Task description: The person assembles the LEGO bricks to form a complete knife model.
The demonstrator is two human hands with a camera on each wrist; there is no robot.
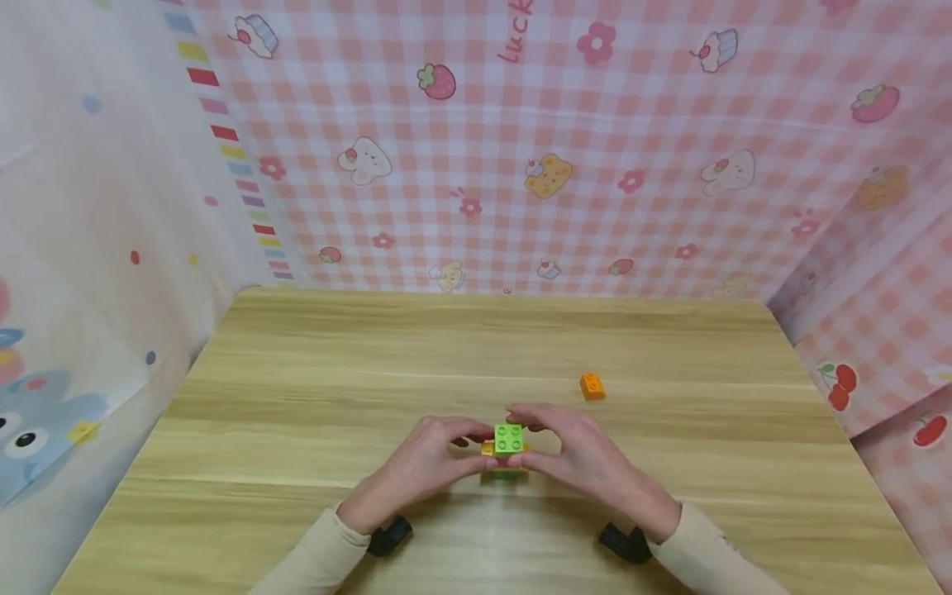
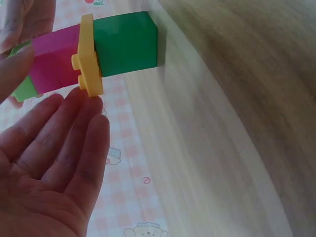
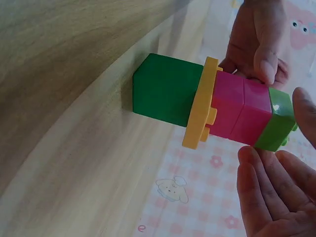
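A tower of toy building bricks stands upright on the table between my hands. From the bottom it has a dark green brick (image 3: 165,91), a wider yellow plate (image 3: 201,106), two pink bricks (image 3: 242,109) and a light green brick (image 3: 276,121) on top, its studs showing in the head view. My left hand (image 1: 427,463) lies beside the tower, thumb against the pink part and straight fingertips right at the yellow plate's edge. Around the upper bricks from the other side is my right hand (image 1: 583,450), with relaxed fingertips at the light green brick and the thumb close by.
Behind the tower, to the right, a small orange brick (image 1: 592,386) lies on the wooden table (image 1: 335,355). A pink checked cloth (image 1: 483,124) hangs along the back edge, and a white patterned cloth (image 1: 111,207) hangs at the left.
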